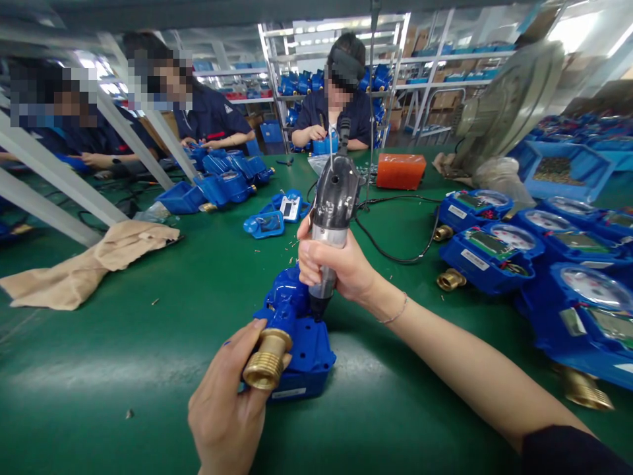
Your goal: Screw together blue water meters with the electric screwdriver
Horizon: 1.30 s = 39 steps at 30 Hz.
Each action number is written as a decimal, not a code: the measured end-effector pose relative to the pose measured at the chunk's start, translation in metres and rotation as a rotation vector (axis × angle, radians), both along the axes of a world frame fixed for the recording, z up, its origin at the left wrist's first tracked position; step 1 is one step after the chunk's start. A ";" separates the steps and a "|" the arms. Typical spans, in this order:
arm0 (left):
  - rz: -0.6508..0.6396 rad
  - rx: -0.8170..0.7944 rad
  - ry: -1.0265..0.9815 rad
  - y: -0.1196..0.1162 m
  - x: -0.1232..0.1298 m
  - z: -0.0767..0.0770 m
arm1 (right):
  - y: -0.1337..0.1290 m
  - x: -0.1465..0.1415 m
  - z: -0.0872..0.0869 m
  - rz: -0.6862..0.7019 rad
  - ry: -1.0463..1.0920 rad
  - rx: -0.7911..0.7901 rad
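My left hand (225, 402) grips the brass threaded connector (267, 361) at the end of a blue water meter housing (309, 356), which lies on its side on the green bench mat (123, 343). My right hand (336, 260) is wrapped around a black and silver electric screwdriver (332, 208). Its lower tip presses down into the blue housing, and the contact point is hidden by the tool and my fingers. A black cord rises from the screwdriver's top.
Several blue meters with dials and brass fittings (489, 247) fill the right side. Beyond stand an orange box (400, 171) and a blue bin (566, 170). A beige cloth (89, 264) lies left. Small brass bits dot the mat. Co-workers (333, 112) handle blue parts across the bench.
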<state>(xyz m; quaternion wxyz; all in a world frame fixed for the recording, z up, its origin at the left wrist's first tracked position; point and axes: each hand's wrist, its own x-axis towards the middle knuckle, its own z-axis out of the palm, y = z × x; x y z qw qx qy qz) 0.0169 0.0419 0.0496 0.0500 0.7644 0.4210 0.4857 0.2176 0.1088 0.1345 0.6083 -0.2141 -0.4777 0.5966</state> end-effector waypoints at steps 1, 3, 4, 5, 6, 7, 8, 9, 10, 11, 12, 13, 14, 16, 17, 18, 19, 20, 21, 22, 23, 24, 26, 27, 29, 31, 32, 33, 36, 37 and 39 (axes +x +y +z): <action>0.007 0.005 0.007 0.000 0.000 0.000 | 0.000 0.000 0.000 -0.001 0.003 0.001; 0.030 0.014 0.027 0.000 0.000 0.000 | -0.001 -0.001 -0.001 -0.007 0.006 0.000; 0.046 0.019 0.038 -0.001 0.000 -0.001 | -0.001 -0.001 -0.001 -0.013 0.007 0.000; 0.064 0.025 0.051 -0.001 0.000 -0.001 | -0.001 -0.002 -0.001 -0.019 0.009 0.000; 0.079 0.031 0.064 -0.001 0.000 -0.001 | -0.001 -0.002 -0.001 -0.027 0.012 0.000; 0.091 0.038 0.075 -0.001 0.000 -0.002 | -0.001 -0.002 -0.001 -0.034 0.017 0.000; 0.098 0.048 0.082 -0.001 0.000 -0.002 | 0.000 -0.002 -0.001 -0.038 0.024 0.001; 0.101 0.054 0.087 -0.002 0.000 -0.003 | 0.000 -0.001 -0.001 -0.039 0.032 0.003; 0.101 0.058 0.090 -0.002 0.000 -0.003 | 0.000 -0.001 0.000 -0.035 0.038 0.005; 0.102 0.060 0.090 -0.002 0.000 -0.004 | 0.000 0.000 0.000 -0.030 0.044 0.007; 0.103 0.057 0.090 -0.002 -0.001 -0.004 | 0.001 0.000 0.001 -0.023 0.049 0.010; 0.104 0.053 0.089 -0.002 -0.001 -0.005 | 0.001 0.001 0.001 -0.015 0.051 0.013; 0.105 0.047 0.085 -0.002 -0.001 -0.005 | 0.001 0.002 0.002 -0.006 0.053 0.015; 0.102 0.038 0.075 -0.002 -0.001 -0.005 | 0.001 0.003 0.003 0.013 0.056 0.016; 0.096 0.035 0.067 -0.001 -0.001 -0.005 | 0.001 0.004 0.003 0.020 0.057 0.018; 0.088 0.030 0.056 -0.001 -0.001 -0.004 | 0.002 0.004 0.003 0.026 0.058 0.022; 0.077 0.024 0.043 -0.001 -0.001 -0.004 | 0.002 0.004 0.003 0.030 0.059 0.027; 0.065 0.017 0.031 -0.001 0.000 -0.003 | 0.003 0.004 0.002 0.031 0.058 0.034; 0.054 0.010 0.022 -0.001 0.000 -0.003 | 0.003 0.004 0.002 0.029 0.056 0.039; 0.045 0.005 0.015 -0.001 0.000 -0.002 | 0.004 0.004 0.001 0.026 0.052 0.043; 0.040 0.001 0.012 -0.001 0.000 -0.002 | 0.005 0.004 0.001 0.021 0.047 0.046; 0.038 0.000 0.011 0.000 0.001 -0.002 | 0.006 0.004 0.002 0.018 0.043 0.049; 0.035 0.007 0.010 0.000 0.001 -0.001 | 0.005 0.007 0.009 0.003 0.041 0.067; 0.034 0.012 0.009 0.000 0.001 -0.001 | 0.003 0.009 0.015 -0.014 0.044 0.084; 0.032 0.020 0.010 0.001 0.001 -0.001 | -0.005 0.015 0.031 -0.066 0.048 0.127; 0.024 0.029 0.013 0.001 0.001 -0.001 | -0.018 0.020 0.049 -0.123 0.049 0.155; 0.019 0.032 0.011 0.001 0.001 -0.001 | -0.026 0.021 0.056 -0.135 0.048 0.157; 0.012 0.036 0.010 0.001 0.002 -0.001 | -0.033 0.021 0.061 -0.133 0.047 0.154; 0.005 0.034 -0.004 0.000 0.002 0.000 | -0.049 0.017 0.064 -0.079 0.035 0.120; 0.009 0.030 -0.010 0.000 0.003 0.000 | -0.051 0.013 0.062 -0.062 0.027 0.110; 0.019 0.023 -0.022 0.000 0.004 0.001 | -0.053 0.006 0.054 -0.048 0.012 0.090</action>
